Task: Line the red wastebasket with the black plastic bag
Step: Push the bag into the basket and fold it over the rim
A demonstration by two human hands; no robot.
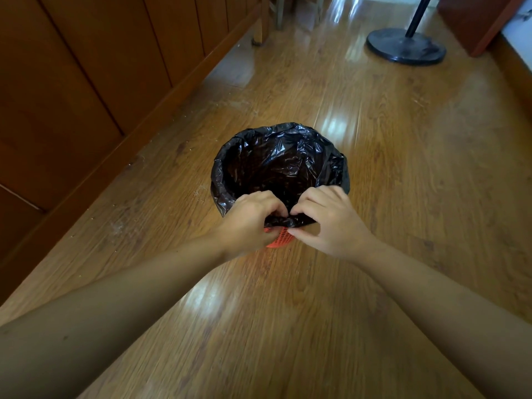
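**Two hands tuck a black bag onto a red bin**

The black plastic bag [276, 165] sits inside the red wastebasket [280, 239]. The bag is shiny and crinkly. It is open at the top like a big dark bowl. Its edge is folded over the rim on the far side and on both sides, so most of the bin is hidden. Only a small bit of red mesh shows, right under the two hands.

The left hand [249, 220] and the right hand [331, 218] are close together at the near rim. Each hand is closed in a pinch on the bag's edge, with fingers curled on top and thumb below. The strip of bag between them is bunched up and lies along the rim. Both bare arms reach in from the bottom corners.

The bin stands on a wooden floor [374, 174], just past the hands. The floor is brown and glossy, with bright patches of light on it. Small pale crumbs and dust lie on the floor to the left of the left hand.

Farther left is a dark wooden wall [86, 82] with tall panels and a wide board along the bottom. Far beyond the right hand stands a round black base [403, 46] with a black pole. Chair or table legs [260, 27] stand far off, past the bin.
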